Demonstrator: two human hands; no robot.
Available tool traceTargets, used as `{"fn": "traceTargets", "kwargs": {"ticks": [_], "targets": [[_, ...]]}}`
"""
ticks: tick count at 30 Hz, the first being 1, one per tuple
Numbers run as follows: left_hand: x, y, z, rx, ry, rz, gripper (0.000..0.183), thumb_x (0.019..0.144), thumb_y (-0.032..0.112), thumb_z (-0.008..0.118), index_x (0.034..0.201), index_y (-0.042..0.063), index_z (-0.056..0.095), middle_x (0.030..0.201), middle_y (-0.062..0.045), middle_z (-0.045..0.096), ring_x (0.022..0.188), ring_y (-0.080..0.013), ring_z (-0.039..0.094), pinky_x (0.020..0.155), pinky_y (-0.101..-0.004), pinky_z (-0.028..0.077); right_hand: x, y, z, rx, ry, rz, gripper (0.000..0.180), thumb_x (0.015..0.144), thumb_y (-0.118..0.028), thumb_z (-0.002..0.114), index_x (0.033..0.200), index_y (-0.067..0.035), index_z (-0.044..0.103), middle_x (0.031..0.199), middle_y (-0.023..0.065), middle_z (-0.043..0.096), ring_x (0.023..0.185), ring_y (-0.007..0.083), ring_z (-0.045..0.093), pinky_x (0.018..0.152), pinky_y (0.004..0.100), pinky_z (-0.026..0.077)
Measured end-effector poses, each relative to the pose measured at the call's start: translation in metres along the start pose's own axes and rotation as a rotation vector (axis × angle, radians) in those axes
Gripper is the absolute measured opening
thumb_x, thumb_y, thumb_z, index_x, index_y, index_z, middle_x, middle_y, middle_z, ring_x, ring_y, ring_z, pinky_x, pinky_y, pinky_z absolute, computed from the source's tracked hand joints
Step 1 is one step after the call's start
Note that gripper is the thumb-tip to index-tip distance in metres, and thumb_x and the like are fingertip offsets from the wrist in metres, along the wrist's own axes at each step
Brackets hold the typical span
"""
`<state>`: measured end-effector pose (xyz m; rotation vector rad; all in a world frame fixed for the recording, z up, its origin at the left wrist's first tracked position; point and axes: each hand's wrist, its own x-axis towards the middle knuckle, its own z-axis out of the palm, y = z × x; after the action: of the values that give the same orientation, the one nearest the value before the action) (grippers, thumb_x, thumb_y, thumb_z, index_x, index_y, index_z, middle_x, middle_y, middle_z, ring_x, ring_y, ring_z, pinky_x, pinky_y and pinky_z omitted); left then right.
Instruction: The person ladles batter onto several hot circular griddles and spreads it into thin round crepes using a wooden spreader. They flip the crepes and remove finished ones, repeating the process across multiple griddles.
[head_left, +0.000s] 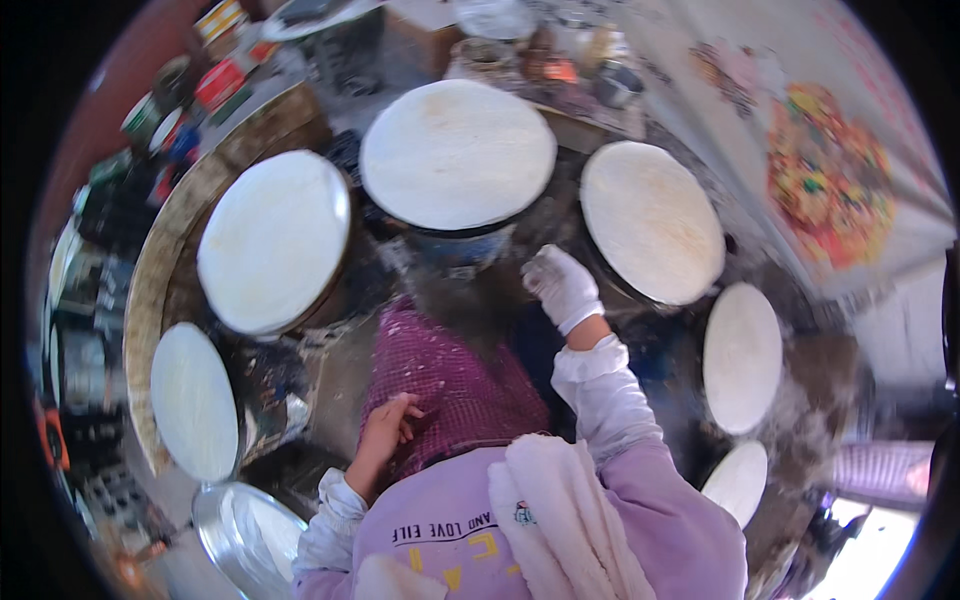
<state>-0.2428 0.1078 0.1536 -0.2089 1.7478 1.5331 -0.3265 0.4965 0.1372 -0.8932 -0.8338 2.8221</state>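
Note:
My right hand, in a white glove, is raised with its fingers curled, between the top round griddle and the upper right griddle. Whether something small is inside the fingers cannot be told. Bare, with loosely bent fingers, my left hand rests by the purple checked apron and holds nothing visible. Thin white sheets cover the round griddles, which stand in an arc around me: upper left, far left, right and lower right.
A metal basin with white contents stands at lower left. A curved board borders the left griddles. Tubs and a cardboard box are behind, with a metal pot. A printed sheet hangs or lies at upper right.

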Motion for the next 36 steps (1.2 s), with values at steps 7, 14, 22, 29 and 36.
{"fn": "traceTargets", "kwargs": {"ticks": [7,14,22,29,36], "targets": [[0.05,-0.021,0.011,0.453,0.013,0.061,0.043,0.104,0.04,0.047,0.112,0.004,0.069,0.088,-0.007,0.068,0.055,-0.0123,0.054,0.054,-0.0282,0.043,-0.123,0.049,-0.074,-0.263,0.268,0.011,0.015,0.09,-0.014,0.061,0.102,-0.005,0.064,0.08,0.0076,0.064,0.062,0.0195,0.063,0.047,0.0295,0.046],[0.061,-0.028,0.037,0.626,-0.222,0.29,0.041,0.102,0.033,0.051,0.122,-0.001,0.064,0.096,-0.012,0.071,0.077,-0.0207,0.065,0.073,-0.032,0.051,-0.192,0.044,-0.099,-0.394,0.38,-0.22,0.026,0.095,-0.021,0.06,0.113,-0.003,0.065,0.086,0.0063,0.066,0.065,0.0165,0.065,0.051,0.0275,0.049],[0.076,0.02,0.062,0.853,0.105,0.591,0.057,0.096,0.033,0.062,0.145,0.008,0.045,0.115,-0.012,0.066,0.099,-0.029,0.065,0.086,-0.0403,0.049,-0.17,-0.074,-0.12,-0.361,0.52,-0.485,0.014,0.09,-0.018,0.06,0.09,-0.006,0.066,0.072,0.0043,0.062,0.058,0.0138,0.06,0.047,0.0257,0.044],[0.21,-0.052,-0.007,0.425,0.088,0.083,0.074,0.098,0.048,0.054,0.143,-0.01,0.041,0.136,-0.02,0.057,0.114,-0.0304,0.061,0.103,-0.036,0.043,-0.158,0.011,-0.107,-2.202,0.545,0.154,0.04,0.086,-0.037,0.066,0.109,-0.005,0.073,0.106,0.0116,0.069,0.104,0.0303,0.063,0.084,0.0429,0.048],[0.233,-0.058,-0.039,0.129,-0.282,-0.038,0.04,0.095,0.031,0.051,0.113,-0.001,0.067,0.114,-0.014,0.068,0.103,-0.0281,0.062,0.094,-0.0385,0.046,-0.156,0.081,-0.154,-2.126,0.699,-0.483,0.01,0.082,-0.021,0.061,0.085,-0.013,0.066,0.092,0.0063,0.066,0.095,0.0249,0.062,0.09,0.0394,0.043]]}}
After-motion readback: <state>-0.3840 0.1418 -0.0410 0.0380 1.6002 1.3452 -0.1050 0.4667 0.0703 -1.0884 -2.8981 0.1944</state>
